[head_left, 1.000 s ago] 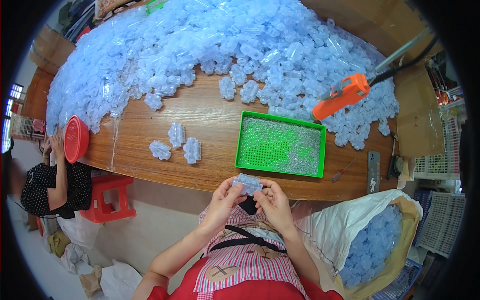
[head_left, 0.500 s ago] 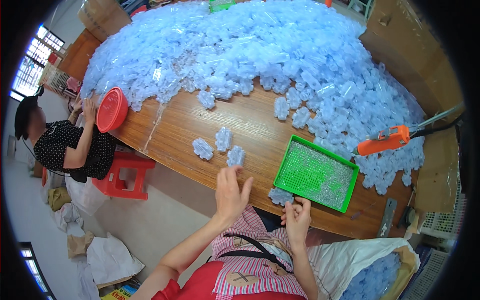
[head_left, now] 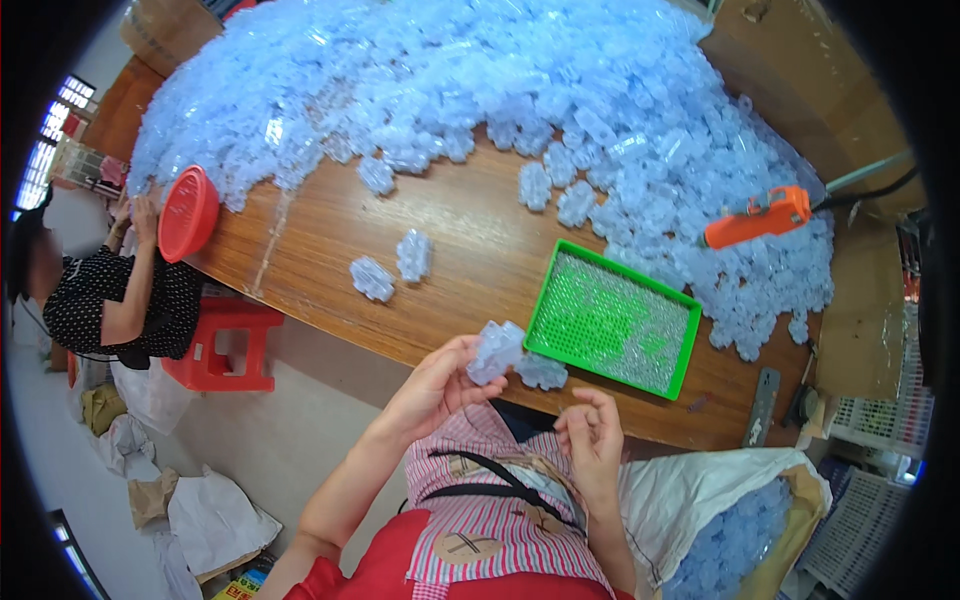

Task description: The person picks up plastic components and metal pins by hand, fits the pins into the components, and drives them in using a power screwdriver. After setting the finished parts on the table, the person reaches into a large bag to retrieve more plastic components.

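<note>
My left hand (head_left: 437, 385) holds a clear, bluish plastic piece (head_left: 497, 352) with a bumpy outline, between thumb and fingers over the table's front edge. Another such plastic piece (head_left: 542, 374) lies on the table against the lower left corner of a green tray (head_left: 536, 335). Small shiny metal parts (head_left: 655, 345), too fine to tell apart, cover much of the tray's perforated floor. Just below the tray's near side, my right hand (head_left: 592, 435) is closed, thumb against fingers; whatever it pinches is too small to make out. Two more loose plastic pieces (head_left: 393, 268) lie to the left.
A great heap of clear plastic pieces (head_left: 430, 80) covers the back of the wooden table (head_left: 330, 240). An orange tool (head_left: 758, 218) hangs at the right. A red basket (head_left: 190, 214) stands by a seated co-worker (head_left: 125, 285). An open sack (head_left: 700, 490) of pieces sits at lower right.
My left hand has picked up the nearest of three loose plastic pieces and brought it toward me, beside the tray's corner. My right hand stays closed near the tray. The whole view has shifted slightly.
</note>
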### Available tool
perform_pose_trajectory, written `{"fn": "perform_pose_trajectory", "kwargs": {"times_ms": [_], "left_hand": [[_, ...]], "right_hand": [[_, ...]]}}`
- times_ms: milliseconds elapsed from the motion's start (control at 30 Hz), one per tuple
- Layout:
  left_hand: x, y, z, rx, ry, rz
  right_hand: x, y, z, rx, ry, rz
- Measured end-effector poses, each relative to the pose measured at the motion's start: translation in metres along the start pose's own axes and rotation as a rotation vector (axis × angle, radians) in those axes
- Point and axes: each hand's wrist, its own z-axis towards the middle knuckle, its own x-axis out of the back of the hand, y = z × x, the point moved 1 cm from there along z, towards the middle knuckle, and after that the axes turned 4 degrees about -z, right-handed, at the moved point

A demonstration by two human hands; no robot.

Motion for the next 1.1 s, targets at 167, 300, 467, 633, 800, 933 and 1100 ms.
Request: {"fn": "perform_pose_trajectory", "kwargs": {"times_ms": [167,300,467,633,800,933,1100], "left_hand": [[-0.030,-0.032,-0.011,0.501,-0.268,-0.651],[-0.032,-0.048,-0.008,0.577,-0.327,-0.624],[-0.057,-0.046,-0.013,-0.101,-0.133,0.493],[-0.064,-0.051,-0.018,-0.495,-0.222,0.721],[-0.058,-0.056,-0.013,-0.441,-0.196,0.616],[-0.057,-0.049,-0.013,-0.485,-0.198,0.585],[-0.054,-0.054,-0.013,-0.582,-0.108,0.618]], "right_hand": [[-0.011,-0.029,-0.005,0.074,-0.097,0.091],[-0.007,-0.032,-0.010,0.123,-0.069,0.128],[0.013,-0.027,-0.018,0.073,-0.041,0.125],[0.016,-0.032,-0.025,-0.007,-0.048,0.120],[0.019,-0.026,-0.025,0.011,0.002,0.302],[0.020,-0.029,-0.024,0.062,-0.016,0.300],[0.019,-0.021,-0.024,-0.093,-0.099,0.354]]}}
